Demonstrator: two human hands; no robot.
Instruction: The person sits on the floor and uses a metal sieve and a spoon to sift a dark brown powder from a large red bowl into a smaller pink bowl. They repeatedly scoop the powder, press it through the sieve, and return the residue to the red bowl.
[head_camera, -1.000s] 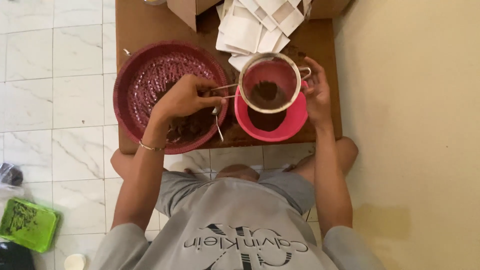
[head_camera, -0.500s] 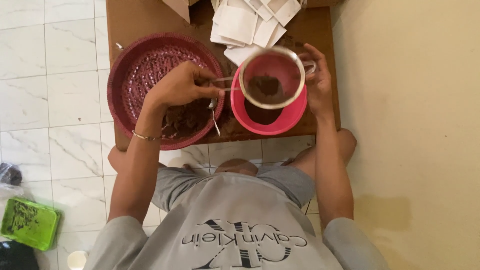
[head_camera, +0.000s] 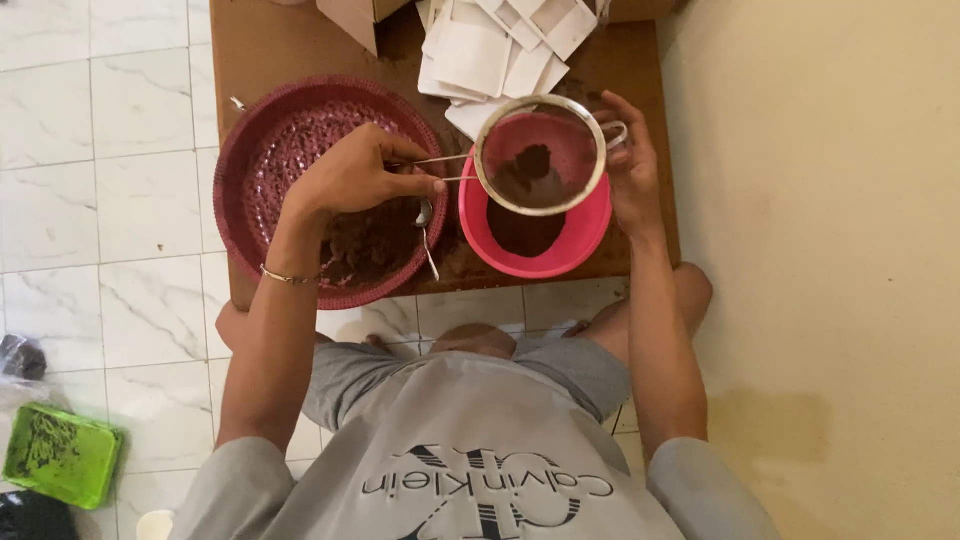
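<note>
A green tray lay on the tiled floor at far left. On the low wooden table sat a dark red perforated basket with brown powder in its near side. The left hand hovered over it, fingers pinched shut around the wire handle of a round metal sieve; a spoon lay just beneath. The sieve, holding a clump of brown powder, hung above a pink bowl containing more powder. The right hand curled loosely against the sieve's far rim. White paper sachets were heaped behind.
</note>
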